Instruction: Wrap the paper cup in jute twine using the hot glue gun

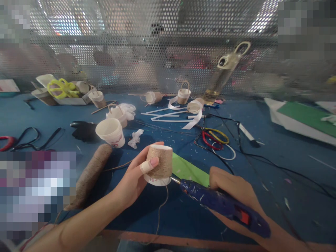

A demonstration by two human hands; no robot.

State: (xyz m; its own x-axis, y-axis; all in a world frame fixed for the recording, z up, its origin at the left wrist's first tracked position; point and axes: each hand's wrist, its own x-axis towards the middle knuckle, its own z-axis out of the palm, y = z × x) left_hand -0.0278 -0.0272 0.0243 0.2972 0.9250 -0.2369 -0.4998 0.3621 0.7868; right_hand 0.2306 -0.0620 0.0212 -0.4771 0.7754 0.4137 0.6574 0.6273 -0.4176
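While a thick roll of twine (90, 178) lies on the blue table (294, 168) at left, a white paper cup (112, 133) stands just beyond its upper end. The left hand (136, 175), its thumb bandaged, grips a twine-wrapped cup (161, 162) above the table, a loose strand (160, 210) hanging beneath. A green sheet (189, 168) lies behind. The right hand (236, 189) is closed around a blue glue gun (217, 201), its metal tip at the wrapped cup's lower edge; contact is unclear.
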